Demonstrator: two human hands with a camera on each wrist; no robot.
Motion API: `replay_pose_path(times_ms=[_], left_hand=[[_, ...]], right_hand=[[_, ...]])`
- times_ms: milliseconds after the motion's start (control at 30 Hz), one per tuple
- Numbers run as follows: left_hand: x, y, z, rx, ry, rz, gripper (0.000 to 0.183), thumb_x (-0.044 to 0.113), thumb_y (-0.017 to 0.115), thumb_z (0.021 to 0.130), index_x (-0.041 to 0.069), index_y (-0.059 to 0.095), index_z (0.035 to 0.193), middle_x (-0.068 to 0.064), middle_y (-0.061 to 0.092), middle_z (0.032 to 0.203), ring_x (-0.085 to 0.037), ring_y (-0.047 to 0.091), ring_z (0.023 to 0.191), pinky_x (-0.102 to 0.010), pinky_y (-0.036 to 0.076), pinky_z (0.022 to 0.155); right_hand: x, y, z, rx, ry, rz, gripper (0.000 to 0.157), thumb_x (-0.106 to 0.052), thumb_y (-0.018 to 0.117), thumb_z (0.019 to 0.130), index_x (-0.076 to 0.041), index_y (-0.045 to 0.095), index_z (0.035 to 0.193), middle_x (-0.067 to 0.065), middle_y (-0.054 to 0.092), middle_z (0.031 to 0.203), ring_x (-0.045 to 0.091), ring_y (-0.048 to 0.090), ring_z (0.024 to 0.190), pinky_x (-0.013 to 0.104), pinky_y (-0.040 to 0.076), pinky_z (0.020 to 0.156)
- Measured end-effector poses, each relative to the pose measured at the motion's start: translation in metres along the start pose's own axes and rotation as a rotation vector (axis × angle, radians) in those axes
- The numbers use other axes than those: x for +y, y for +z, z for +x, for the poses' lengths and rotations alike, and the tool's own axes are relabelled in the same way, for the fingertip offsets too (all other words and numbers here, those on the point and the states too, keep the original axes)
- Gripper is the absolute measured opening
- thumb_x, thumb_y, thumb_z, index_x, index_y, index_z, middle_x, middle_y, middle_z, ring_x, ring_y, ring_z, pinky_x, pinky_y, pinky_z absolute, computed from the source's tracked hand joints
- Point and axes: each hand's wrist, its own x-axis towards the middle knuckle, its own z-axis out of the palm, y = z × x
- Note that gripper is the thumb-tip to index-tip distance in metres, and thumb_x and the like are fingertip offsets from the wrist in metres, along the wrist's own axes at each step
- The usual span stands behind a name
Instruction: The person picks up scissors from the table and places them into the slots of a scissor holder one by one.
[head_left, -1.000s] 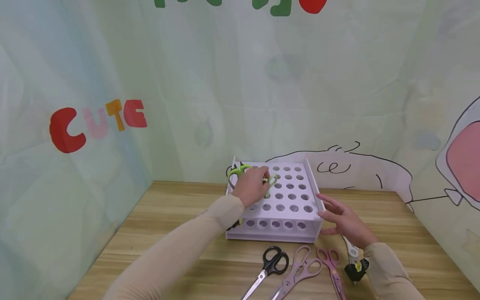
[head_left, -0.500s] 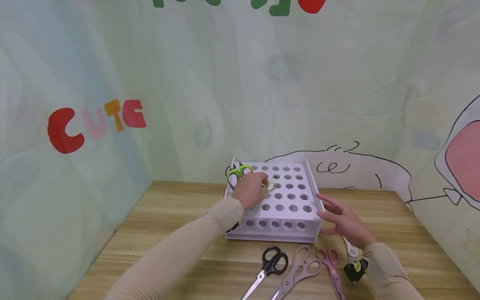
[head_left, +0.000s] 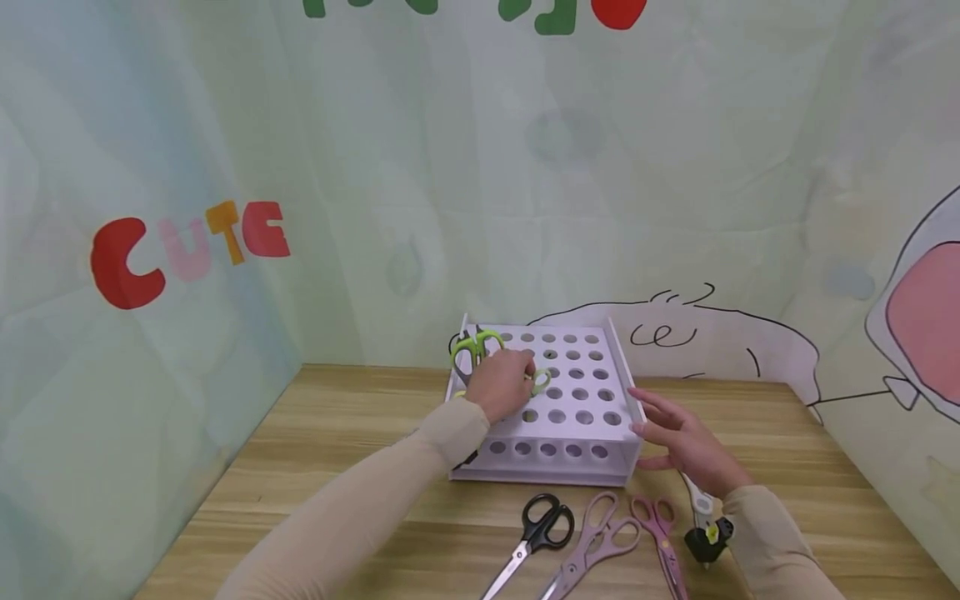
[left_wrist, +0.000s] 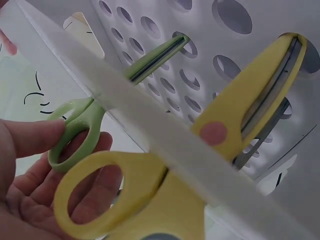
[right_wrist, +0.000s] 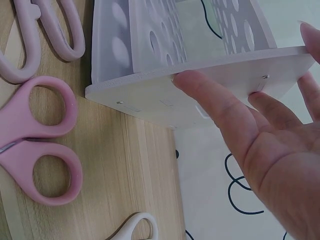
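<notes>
A white rack point(head_left: 558, 429) with rows of round holes stands on the wooden table. My left hand point(head_left: 501, 383) is over its top and pinches the handle of light green scissors point(left_wrist: 82, 127) between thumb and fingers. In the left wrist view, the sheathed green blades point down through the holes, and yellow scissors point(left_wrist: 215, 125) hang in the rack nearby. Lime-green and dark scissors point(head_left: 489, 339) are in the rack's back left corner. My right hand point(head_left: 690, 442) touches the right side panel point(right_wrist: 220, 82) with extended fingertips.
On the table in front of the rack lie black-handled scissors point(head_left: 538, 537), mauve scissors point(head_left: 581, 562) and darker pink scissors point(head_left: 663, 542). A white-handled pair point(head_left: 700, 500) with a black part lies beside my right wrist. A printed cloth backdrop point(head_left: 375, 250) stands behind.
The light green scissors have sunk lower into the rack, with my left hand moving slightly down with them. My right hand keeps its place on the side panel.
</notes>
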Motion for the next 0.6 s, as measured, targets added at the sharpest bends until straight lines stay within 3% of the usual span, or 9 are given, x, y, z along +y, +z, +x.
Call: replay_pose_path(times_ms=[167,600], left_hand=[[0.0022,-0.0002,0.0006,-0.014,-0.014,0.030,0.012,0.013,0.069,0.090,0.011,0.070,0.102,-0.004,0.070,0.094,-0.017,0.062,0.078,-0.031,0.054,0.069],[0.0054,-0.0044,-0.0043,0.045,0.028,0.021,0.021,0.010,0.067,0.087,0.005,0.071,0.108,-0.008,0.073,0.098,-0.023,0.068,0.086,-0.036,0.057,0.075]], right_hand=[[0.0004,-0.0002,0.0009,0.000,0.003,-0.003,0.069,-0.018,0.063,0.098,-0.012,0.028,0.156,0.029,0.013,0.159,0.046,0.044,0.130,0.052,0.056,0.084],[0.0021,-0.0027,0.0009,-0.018,-0.010,0.018,0.067,-0.017,0.061,0.099,-0.011,0.027,0.156,0.030,0.013,0.159,0.042,0.046,0.128,0.054,0.055,0.084]])
